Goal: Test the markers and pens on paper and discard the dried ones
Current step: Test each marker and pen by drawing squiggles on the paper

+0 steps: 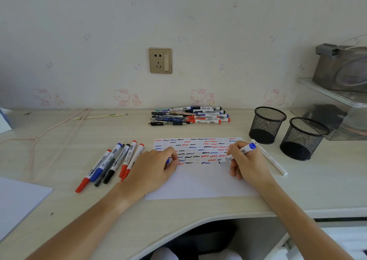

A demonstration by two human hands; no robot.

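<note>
Head view: I see the right hand (245,163) fingers pinching a blue marker (237,153), tip on the paper (200,180) at its 3 o'clock; left hand (153,168) curls round a blue cap (168,161) at 9 o'clock; tested markers (111,165) lie further left

A pale wallpapered wall (218,31) (gold socket (160,60)) backs a light wooden desk (119,132).

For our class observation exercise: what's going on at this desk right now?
A person is testing markers. The right hand holds a blue marker with its tip on the paper, already covered in squiggles. The left hand rests on the sheet, holding what looks like a blue cap. Five markers lie left; a pile waits behind.
</note>
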